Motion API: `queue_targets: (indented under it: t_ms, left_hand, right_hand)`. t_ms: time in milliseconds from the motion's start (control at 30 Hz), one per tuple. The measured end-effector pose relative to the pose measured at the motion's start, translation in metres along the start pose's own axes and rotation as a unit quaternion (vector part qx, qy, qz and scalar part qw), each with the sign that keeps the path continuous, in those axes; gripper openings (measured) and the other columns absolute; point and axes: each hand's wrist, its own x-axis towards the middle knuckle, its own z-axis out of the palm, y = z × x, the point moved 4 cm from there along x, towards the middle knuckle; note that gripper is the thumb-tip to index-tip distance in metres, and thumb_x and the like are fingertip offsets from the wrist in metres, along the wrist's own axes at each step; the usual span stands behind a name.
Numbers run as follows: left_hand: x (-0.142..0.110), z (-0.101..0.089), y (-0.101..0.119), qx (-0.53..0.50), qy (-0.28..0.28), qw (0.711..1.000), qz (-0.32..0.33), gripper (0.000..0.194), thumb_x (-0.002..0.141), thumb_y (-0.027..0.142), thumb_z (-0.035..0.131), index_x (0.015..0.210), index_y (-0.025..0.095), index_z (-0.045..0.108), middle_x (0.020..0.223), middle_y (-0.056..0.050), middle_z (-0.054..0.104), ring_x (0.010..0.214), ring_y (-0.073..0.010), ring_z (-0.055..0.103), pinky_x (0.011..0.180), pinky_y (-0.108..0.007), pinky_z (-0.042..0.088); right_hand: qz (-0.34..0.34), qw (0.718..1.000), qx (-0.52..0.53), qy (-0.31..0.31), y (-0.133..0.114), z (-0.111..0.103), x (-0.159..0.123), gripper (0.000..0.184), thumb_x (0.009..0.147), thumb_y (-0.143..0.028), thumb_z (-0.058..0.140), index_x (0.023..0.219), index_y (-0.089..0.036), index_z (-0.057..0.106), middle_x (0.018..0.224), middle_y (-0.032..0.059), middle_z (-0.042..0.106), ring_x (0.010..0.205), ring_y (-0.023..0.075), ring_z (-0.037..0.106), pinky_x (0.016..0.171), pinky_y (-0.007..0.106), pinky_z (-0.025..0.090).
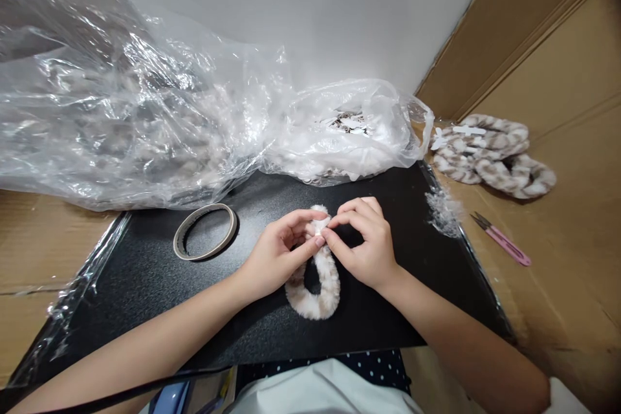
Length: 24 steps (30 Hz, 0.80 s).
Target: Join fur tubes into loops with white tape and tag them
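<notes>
A fluffy white-and-brown band (314,301), bent into a loop, lies on the black tabletop in front of me. A small white tag (320,225) sits at its far end, between my two hands. My left hand (286,242) is closed there, with thumb and fingers pinching the band beside the tag. From the other side, my right hand (363,239) pinches the tag's edge between thumb and forefinger. The fingertips of both hands nearly meet and hide part of the tag and band.
A roll of tape (180,242) lies left of my hands. Behind stand a large clear bag (121,110) of fluffy pieces and a smaller bag (388,136) holding white tags. At right are several fluffy bands (517,178), clear plastic scraps (444,210) and pink thread snips (507,244) on cardboard.
</notes>
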Motion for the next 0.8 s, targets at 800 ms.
queue_targets:
  t_ms: [800]
  left_hand:
    - [0.003, -0.002, -0.001, -0.067, -0.027, 0.997, -0.041, 0.035, 0.082, 0.028, 0.071, 0.112, 0.019, 0.055, 0.073, 0.002, 0.064, 0.061, -0.0079, 0.055, 0.056, -0.018, 0.042]
  right_hand:
    - [-0.063, 0.998, 0.0, -0.004, -0.004, -0.005, 0.0, 0.005, 0.08, -0.018, 0.065, 0.079, -0.023, 0.068, 0.077, 0.0023, 0.064, 0.077, 0.0194, 0.056, 0.075, 0.039, 0.042]
